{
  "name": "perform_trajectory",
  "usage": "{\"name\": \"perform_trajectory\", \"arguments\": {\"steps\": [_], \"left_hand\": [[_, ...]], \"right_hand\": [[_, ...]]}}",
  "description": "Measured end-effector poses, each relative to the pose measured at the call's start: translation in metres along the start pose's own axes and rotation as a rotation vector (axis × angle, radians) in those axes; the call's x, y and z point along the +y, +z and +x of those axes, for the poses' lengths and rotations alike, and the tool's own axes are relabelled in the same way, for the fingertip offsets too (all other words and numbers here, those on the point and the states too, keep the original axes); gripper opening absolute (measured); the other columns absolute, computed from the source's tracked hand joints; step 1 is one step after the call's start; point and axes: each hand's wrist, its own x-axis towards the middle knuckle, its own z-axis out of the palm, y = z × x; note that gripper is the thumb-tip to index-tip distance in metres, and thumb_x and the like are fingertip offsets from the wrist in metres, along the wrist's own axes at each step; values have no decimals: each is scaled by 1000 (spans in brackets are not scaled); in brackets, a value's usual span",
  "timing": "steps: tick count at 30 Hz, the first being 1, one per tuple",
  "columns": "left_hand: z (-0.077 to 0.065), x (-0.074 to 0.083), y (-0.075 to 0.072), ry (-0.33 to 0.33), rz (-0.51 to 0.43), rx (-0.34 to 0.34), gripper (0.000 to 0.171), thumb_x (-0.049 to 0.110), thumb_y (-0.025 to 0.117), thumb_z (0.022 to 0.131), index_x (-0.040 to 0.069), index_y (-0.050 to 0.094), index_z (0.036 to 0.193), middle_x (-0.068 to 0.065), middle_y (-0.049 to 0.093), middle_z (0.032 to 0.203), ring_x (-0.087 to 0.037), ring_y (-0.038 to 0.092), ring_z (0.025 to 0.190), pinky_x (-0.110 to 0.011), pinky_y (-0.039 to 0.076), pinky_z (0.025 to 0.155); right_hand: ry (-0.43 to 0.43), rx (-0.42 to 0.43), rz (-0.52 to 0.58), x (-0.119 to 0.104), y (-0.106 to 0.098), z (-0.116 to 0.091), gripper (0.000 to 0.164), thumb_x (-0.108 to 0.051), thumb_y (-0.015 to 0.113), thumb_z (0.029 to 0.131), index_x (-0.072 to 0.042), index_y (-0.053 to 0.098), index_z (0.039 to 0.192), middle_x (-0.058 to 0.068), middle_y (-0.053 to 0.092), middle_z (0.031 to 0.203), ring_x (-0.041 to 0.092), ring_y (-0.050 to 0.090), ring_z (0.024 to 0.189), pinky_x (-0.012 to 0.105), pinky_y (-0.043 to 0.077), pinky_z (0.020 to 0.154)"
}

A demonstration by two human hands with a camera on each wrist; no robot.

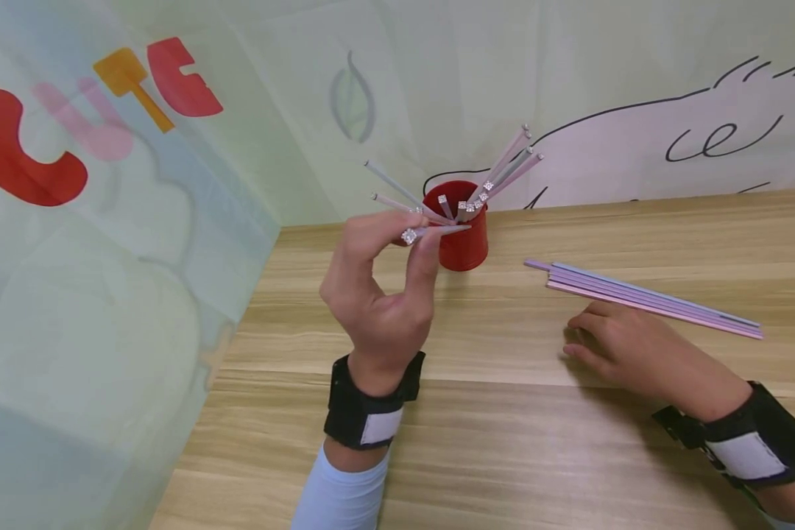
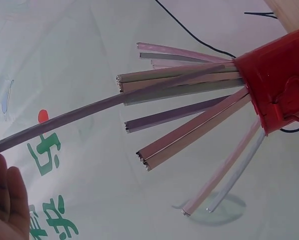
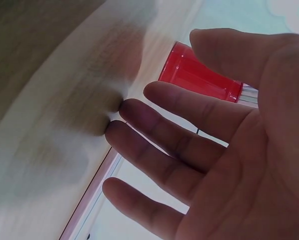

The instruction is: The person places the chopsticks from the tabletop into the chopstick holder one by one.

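My left hand (image 1: pixel 387 298) pinches a slim greyish-lilac chopstick (image 1: pixel 440 230) between thumb and fingers, close to its sparkling faceted end. In the left wrist view the chopstick (image 2: pixel 64 120) slants toward a red bucket (image 2: pixel 269 75), its far tip overlapping the bundle there. Inside the bucket (image 1: pixel 465 250) stand several pink, grey and lilac chopsticks (image 2: pixel 189 135), fanned out with faceted ends up. Whether the held tip is inside the rim, I cannot tell. My right hand (image 1: pixel 636 353) rests low over the table, fingers loosely bent and holding nothing, beside a row of chopsticks (image 1: pixel 656 300).
Several lilac, pink and blue chopsticks lie side by side on the wood-grain table (image 1: pixel 503 456), right of the bucket. Behind stands a pale printed backdrop (image 1: pixel 437 81), meeting the table's back edge. It continues along the left side, with coloured letters (image 1: pixel 122 70).
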Motion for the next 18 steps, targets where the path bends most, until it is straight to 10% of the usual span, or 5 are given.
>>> {"name": "perform_trajectory", "arguments": {"steps": [18], "left_hand": [[-13, -15, 2, -37, 138, -125, 37, -6, 74, 86, -2, 51, 114, -18, 69, 103, -28, 69, 90, -38, 58, 75]], "right_hand": [[-3, 3, -1, 1, 1, 1, 27, -21, 80, 85, 0, 73, 101, 10, 68, 95, 26, 67, 84, 47, 56, 70]]}}
